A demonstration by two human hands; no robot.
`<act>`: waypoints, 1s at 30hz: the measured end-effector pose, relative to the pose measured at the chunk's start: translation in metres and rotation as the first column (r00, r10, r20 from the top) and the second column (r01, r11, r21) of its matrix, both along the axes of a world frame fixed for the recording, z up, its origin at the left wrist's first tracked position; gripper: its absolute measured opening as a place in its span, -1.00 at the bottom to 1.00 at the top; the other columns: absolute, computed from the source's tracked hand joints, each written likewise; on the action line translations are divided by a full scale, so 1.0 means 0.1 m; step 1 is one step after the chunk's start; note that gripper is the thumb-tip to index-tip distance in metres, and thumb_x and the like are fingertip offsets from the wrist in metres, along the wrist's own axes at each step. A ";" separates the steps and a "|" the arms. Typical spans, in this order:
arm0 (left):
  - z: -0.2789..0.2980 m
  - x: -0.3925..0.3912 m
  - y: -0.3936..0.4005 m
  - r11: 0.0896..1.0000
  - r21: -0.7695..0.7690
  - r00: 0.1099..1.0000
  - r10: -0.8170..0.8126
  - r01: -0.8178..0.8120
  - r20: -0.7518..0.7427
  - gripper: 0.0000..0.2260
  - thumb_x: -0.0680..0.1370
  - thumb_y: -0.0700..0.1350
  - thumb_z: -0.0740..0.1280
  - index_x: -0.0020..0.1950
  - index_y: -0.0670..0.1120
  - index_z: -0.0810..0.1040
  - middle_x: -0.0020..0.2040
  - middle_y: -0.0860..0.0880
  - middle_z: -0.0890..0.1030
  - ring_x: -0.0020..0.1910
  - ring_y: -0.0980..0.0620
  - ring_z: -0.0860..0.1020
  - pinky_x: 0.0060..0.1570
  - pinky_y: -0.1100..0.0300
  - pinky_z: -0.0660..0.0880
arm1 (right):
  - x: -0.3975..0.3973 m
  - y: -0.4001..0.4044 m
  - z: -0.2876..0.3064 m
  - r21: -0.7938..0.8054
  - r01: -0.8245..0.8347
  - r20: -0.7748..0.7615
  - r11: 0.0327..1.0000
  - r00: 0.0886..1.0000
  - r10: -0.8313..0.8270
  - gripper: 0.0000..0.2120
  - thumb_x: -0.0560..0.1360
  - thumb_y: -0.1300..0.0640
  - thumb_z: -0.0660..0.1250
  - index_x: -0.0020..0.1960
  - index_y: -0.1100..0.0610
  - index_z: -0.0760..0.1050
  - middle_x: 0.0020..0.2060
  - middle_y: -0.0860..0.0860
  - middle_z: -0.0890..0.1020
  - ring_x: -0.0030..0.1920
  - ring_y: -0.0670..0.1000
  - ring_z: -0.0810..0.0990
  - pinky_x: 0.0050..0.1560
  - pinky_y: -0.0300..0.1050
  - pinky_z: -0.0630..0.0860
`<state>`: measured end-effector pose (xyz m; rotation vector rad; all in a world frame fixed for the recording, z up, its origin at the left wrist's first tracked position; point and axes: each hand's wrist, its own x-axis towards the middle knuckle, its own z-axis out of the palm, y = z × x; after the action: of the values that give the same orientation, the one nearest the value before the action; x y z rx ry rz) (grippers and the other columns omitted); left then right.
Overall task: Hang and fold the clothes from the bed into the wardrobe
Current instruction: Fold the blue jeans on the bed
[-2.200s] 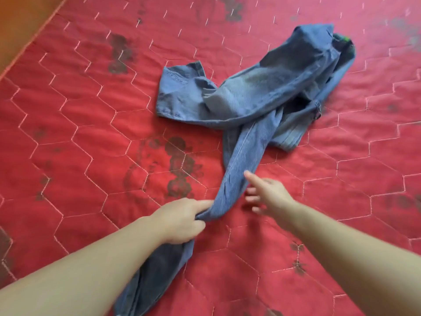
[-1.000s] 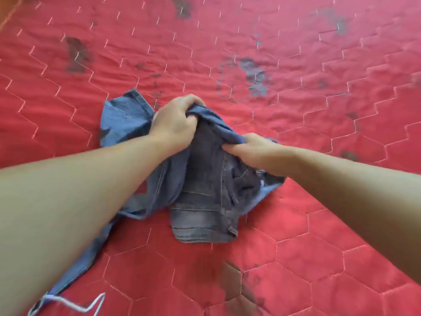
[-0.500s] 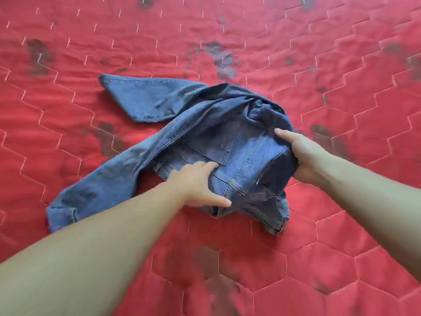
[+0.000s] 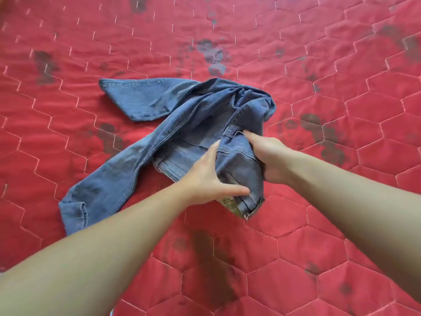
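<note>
- Denim jeans (image 4: 182, 124) bunched on the red quilted bed cover (image 4: 341, 258), waist end between both hands.
- Left hand (image 4: 206, 179): fingers straight, pressing flat on the waistband.
- Right hand (image 4: 271, 156): curled round the waist's far edge, gripping it.
- Legs sprawl crumpled left of and beyond the hands.
- I judge folding barely started: nothing squared, no wardrobe in view, hanging still ahead.

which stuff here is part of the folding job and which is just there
Part of the job:
- jeans, crumpled on the bed
- left hand, pressed flat on the waist end
- right hand, gripping the waist end from the side

Just there:
- red quilted bedcover with dark blotches, under the jeans
</note>
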<state>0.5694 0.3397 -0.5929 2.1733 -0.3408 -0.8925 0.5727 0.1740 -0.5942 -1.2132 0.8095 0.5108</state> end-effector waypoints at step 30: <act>1.58 -0.81 0.75 0.917 0.033 0.907 0.387 -0.397 0.165 -0.31 0.37 0.05 0.53 0.41 0.06 0.29 0.19 -0.04 0.43 0.16 -0.04 0.47 0.17 0.12 0.39 | -0.74 0.21 3.68 0.218 0.377 0.327 0.900 0.841 -0.431 -0.66 0.61 0.29 0.03 -0.30 0.20 0.40 -0.58 0.02 0.46 -0.62 -0.05 0.47 -0.55 -0.31 0.48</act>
<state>0.4881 0.4144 -0.4345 2.2660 0.0586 -0.5154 0.4990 0.1947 -0.2260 -0.9257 0.6658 -0.0134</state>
